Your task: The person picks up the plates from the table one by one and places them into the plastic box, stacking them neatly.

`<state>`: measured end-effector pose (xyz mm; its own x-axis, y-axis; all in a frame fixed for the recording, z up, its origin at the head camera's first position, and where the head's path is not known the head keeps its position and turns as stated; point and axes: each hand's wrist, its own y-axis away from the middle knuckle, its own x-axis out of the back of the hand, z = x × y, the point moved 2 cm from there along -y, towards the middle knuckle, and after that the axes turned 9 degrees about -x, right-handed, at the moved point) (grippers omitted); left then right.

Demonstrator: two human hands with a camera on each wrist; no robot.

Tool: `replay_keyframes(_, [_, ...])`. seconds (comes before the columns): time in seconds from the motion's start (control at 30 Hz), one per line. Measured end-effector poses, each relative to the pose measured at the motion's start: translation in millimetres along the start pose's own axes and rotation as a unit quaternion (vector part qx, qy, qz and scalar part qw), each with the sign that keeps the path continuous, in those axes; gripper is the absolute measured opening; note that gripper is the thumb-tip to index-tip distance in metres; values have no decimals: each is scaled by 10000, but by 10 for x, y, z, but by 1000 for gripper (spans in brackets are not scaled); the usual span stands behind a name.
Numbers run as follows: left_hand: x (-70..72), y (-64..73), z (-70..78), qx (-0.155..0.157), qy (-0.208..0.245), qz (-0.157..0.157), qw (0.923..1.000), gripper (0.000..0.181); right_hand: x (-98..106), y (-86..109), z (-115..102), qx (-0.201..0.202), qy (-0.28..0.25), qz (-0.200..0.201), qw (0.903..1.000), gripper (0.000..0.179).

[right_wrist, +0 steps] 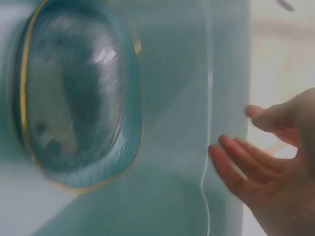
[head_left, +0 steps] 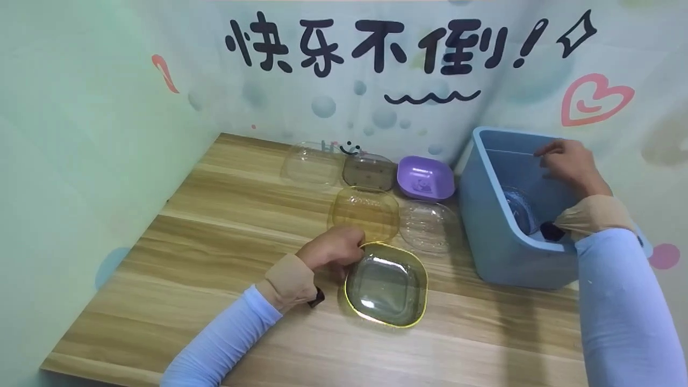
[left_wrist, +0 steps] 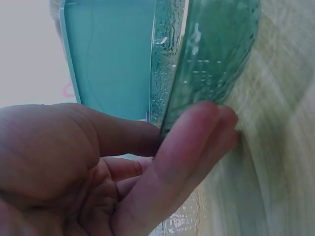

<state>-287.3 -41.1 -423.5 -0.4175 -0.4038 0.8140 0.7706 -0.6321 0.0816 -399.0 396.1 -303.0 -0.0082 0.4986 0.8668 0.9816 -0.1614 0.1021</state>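
My left hand (head_left: 334, 250) pinches the rim of a clear greenish bowl (head_left: 386, 290) with a yellow edge, low over the wooden table or on it. In the left wrist view the thumb and fingers lie on either side of the bowl wall (left_wrist: 211, 54). At the right, my right hand (head_left: 571, 164) is above the mouth of a blue bin (head_left: 486, 231), holding nothing. Its fingers are apart and slightly bent in the right wrist view. Inside the bin sits a clear bluish bowl (right_wrist: 81, 98) with a gold rim, apart from that hand.
Behind the held bowl lie a clear amber dish (head_left: 366, 212) and a clear dish (head_left: 428, 228). Farther back are a purple bowl (head_left: 425, 178), a smoky grey dish (head_left: 369, 172) and another clear dish (head_left: 310, 164). A printed cloth (head_left: 344, 59) hangs behind the table.
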Motion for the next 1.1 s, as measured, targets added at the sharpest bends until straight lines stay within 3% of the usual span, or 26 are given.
replay_keyframes(0.1, [12,-5,15,-78,56,-49,9999,38,41,52,-32,114,-229,398,9989,50])
replay_keyframes(0.33, [42,5,29,34,137,-46,9999,36,156,185,-237,416,-446,403,9973,48])
replay_keyframes(0.43, [47,0,37,-8,95,58,9999,37,218,260,-362,534,-674,590,9945,43])
replay_keyframes(0.6, [47,-22,52,-85,148,302,9994,35,283,405,-524,763,-1497,1256,9778,28])
replay_keyframes(0.7, [56,-29,58,-124,264,463,9985,29,243,487,-614,1008,-1747,1403,9693,27])
replay_keyframes(0.9, [94,-57,62,-319,637,962,9928,30,67,676,-821,1397,-1515,1313,9697,30])
replay_keyframes(1.1, [157,-84,74,-469,615,1748,9816,37,-84,899,-1156,1751,-869,915,9764,30])
